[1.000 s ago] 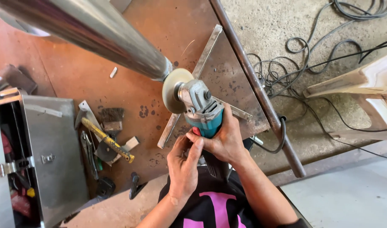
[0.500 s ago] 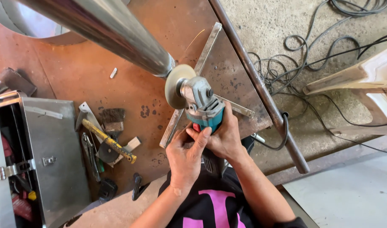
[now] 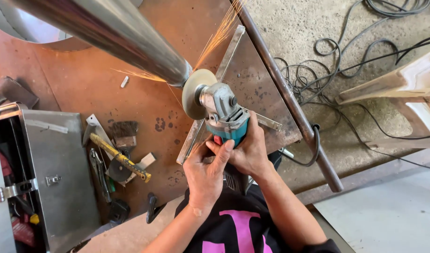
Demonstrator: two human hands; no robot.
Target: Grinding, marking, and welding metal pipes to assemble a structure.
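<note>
A person in a black shirt with a pink figure stands at a rust-coloured steel desk [image 3: 60,93], both hands clamped on a teal-bodied angle grinder [image 3: 224,115]. The left hand [image 3: 205,175] wraps its fingers up around the tool's rear, fingertips near a red switch; the right hand [image 3: 252,150] grips the body from the other side. Just ahead, the grinder's disc [image 3: 196,93] presses against the end of a polished steel tube [image 3: 112,35], which slants across the desk, and orange sparks [image 3: 219,33] fly up and away. Good work here seems to call for a steady two-handed hold and light, even pressure at the tube's rim (sparks thrown away from the body). Off to the left lie a yellow-handled hammer [image 3: 119,157], a wire brush [image 3: 123,133] and an open metal toolbox [image 3: 55,173]; black cables [image 3: 327,79] coil on the concrete floor beyond.
</note>
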